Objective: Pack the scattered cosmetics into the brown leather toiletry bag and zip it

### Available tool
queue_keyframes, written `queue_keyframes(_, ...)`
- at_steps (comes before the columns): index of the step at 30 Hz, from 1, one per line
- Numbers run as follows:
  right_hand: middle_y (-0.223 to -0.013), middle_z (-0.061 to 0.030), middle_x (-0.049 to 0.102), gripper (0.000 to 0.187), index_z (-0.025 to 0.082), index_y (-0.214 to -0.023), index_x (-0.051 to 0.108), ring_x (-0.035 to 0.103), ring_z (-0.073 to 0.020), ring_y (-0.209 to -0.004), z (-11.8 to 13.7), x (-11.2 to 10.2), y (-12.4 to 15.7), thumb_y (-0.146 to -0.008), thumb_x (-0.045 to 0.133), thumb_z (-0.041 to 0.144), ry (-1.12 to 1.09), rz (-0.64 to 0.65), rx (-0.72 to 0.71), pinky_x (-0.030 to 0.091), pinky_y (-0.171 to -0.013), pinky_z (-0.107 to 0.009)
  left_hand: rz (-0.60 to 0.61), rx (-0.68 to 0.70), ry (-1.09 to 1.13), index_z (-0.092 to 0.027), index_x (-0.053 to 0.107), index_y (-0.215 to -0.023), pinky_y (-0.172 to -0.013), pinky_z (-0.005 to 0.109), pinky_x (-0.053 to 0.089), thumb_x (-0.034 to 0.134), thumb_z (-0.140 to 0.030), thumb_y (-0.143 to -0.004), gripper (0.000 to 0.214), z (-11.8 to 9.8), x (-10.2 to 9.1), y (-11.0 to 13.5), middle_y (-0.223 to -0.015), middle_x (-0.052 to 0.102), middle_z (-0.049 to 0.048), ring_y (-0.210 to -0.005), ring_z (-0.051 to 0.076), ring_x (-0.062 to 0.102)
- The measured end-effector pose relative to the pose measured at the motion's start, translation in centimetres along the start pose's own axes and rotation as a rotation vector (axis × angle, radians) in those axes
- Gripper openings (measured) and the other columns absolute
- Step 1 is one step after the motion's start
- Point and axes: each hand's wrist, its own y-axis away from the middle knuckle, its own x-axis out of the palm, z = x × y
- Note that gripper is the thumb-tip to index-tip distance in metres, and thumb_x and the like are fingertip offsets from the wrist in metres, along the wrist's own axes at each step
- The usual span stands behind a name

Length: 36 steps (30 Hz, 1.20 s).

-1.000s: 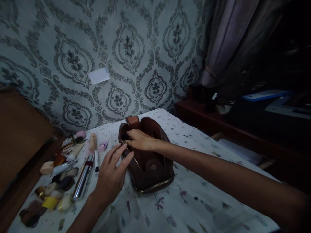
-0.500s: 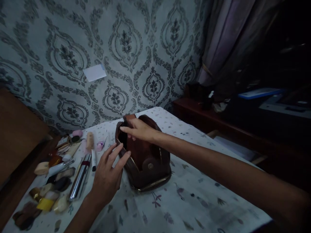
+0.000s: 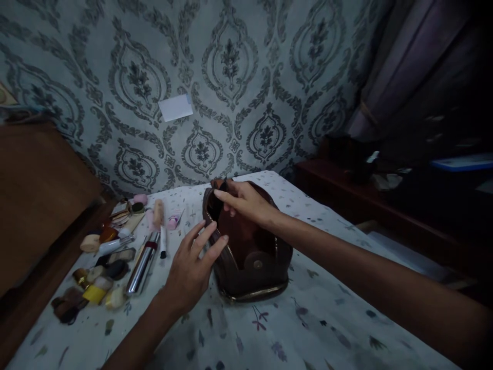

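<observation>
A dark brown leather-look bag sits unzipped on the cloth, its reddish-brown inside and a round snap showing. My right hand reaches across the opening to the far left rim, thumb stretched out and other fingers curled at the edge by a brown flap. Some of those fingertips are hidden. At the bag's left side, my left hand is open, fingers spread, with its fingertips at the zipped edge.
Left of the bag lie cosmetics: a silver tube, a white pen-like tube, a beige tube, a yellow-capped item and several others. A patterned wall stands behind; a dark red ledge is at right.
The view has swung left, so everything sits further right. My right hand's fingers have shifted slightly at the rim and the flap shows less. My left hand stays beside the bag.
</observation>
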Motion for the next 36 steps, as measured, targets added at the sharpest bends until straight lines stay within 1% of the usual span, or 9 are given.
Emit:
queue_keyframes(6,-0.063,0.0026,0.060,0.026,0.017,-0.080,0.059,0.057,-0.0121,-0.055,0.5,0.5,0.4,-0.086,0.063,0.042,0.087,0.143,0.046,0.045,-0.049,-0.022,0.007,0.013,0.015,-0.019,0.049,-0.139,-0.114,0.051,0.043,0.039,0.001,-0.092,0.051,-0.1,-0.2,0.0,-0.147,0.048,0.0156,-0.148,0.028,0.031)
queue_keyframes(9,-0.060,0.0037,0.058,0.032,0.018,-0.073,0.056,0.053,-0.0103,-0.052,1.2,0.4,0.7,-0.086,0.064,0.046,0.054,-0.148,-0.005,0.041,-0.048,-0.021,0.024,-0.004,0.050,-0.018,0.042,-0.143,-0.115,0.049,0.043,0.036,0.002,-0.092,0.055,-0.1,-0.1,0.9,-0.151,0.043,0.0165,-0.150,0.026,0.028)
queue_keyframes(12,-0.055,0.0057,0.053,0.037,0.020,-0.068,0.052,0.047,-0.0089,-0.047,2.4,0.0,1.4,-0.084,0.067,0.050,-0.065,-0.457,-0.082,0.037,-0.045,-0.021,0.021,-0.095,0.029,-0.017,0.041,-0.142,-0.110,0.045,0.047,0.038,-0.001,-0.092,0.053,0.6,-0.1,2.6,-0.146,0.049,0.0174,-0.143,0.024,0.040)
queue_keyframes(16,-0.053,0.0052,0.052,0.037,0.021,-0.069,0.056,0.047,-0.0105,-0.046,4.1,0.3,2.9,-0.086,0.067,0.052,-0.066,-0.607,-0.212,0.037,-0.046,-0.024,0.202,-0.349,-0.141,-0.018,0.057,-0.121,-0.097,0.045,0.052,0.044,-0.003,-0.088,0.038,3.0,-0.6,5.5,-0.129,0.061,0.0143,-0.121,0.026,0.056)
queue_keyframes(19,-0.057,0.0040,0.055,0.032,0.021,-0.078,0.064,0.050,-0.0117,-0.049,4.7,1.7,3.8,-0.089,0.064,0.051,-0.051,-0.521,-0.240,0.040,-0.049,-0.026,0.376,-0.519,-0.362,-0.017,0.061,-0.114,-0.097,0.052,0.048,0.050,-0.007,-0.087,0.030,5.2,-1.3,7.4,-0.127,0.062,0.0158,-0.119,0.031,0.056)
queue_keyframes(23,-0.056,0.0036,0.055,0.034,0.021,-0.080,0.065,0.050,-0.0123,-0.048,4.9,3.6,4.4,-0.085,0.067,0.055,-0.098,-0.347,-0.188,0.041,-0.046,-0.025,0.424,-0.645,-0.472,-0.013,0.059,-0.120,-0.090,0.051,0.050,0.050,-0.008,-0.087,0.035,7.1,-2.0,9.7,-0.127,0.060,0.0209,-0.116,0.034,0.056)
queue_keyframes(27,-0.057,0.0028,0.056,0.033,0.021,-0.083,0.068,0.052,-0.0125,-0.049,4.4,4.8,4.4,-0.086,0.066,0.054,-0.108,-0.258,-0.164,0.043,-0.045,-0.023,0.470,-0.666,-0.451,-0.015,0.058,-0.124,-0.091,0.046,0.052,0.052,-0.006,-0.085,0.040,6.4,-2.0,11.2,-0.136,0.057,0.0180,-0.120,0.032,0.055)
queue_keyframes(32,-0.062,0.0017,0.057,0.028,0.023,-0.088,0.069,0.053,-0.0135,-0.052,3.8,5.3,4.5,-0.086,0.066,0.051,-0.049,-0.188,-0.172,0.044,-0.044,-0.023,0.485,-0.693,-0.288,-0.018,0.060,-0.122,-0.101,0.049,0.048,0.054,-0.009,-0.088,0.035,4.8,-2.0,11.1,-0.140,0.057,0.0143,-0.135,0.031,0.047)
queue_keyframes(36,-0.064,0.0014,0.058,0.023,0.024,-0.089,0.067,0.054,-0.0146,-0.053,4.2,5.2,4.4,-0.090,0.062,0.047,0.064,-0.134,-0.246,0.045,-0.047,-0.024,0.508,-0.816,-0.231,-0.019,0.060,-0.121,-0.096,0.037,0.050,0.041,-0.013,-0.097,0.031,7.0,-4.4,10.2,-0.128,0.064,0.0121,-0.120,0.023,0.059)
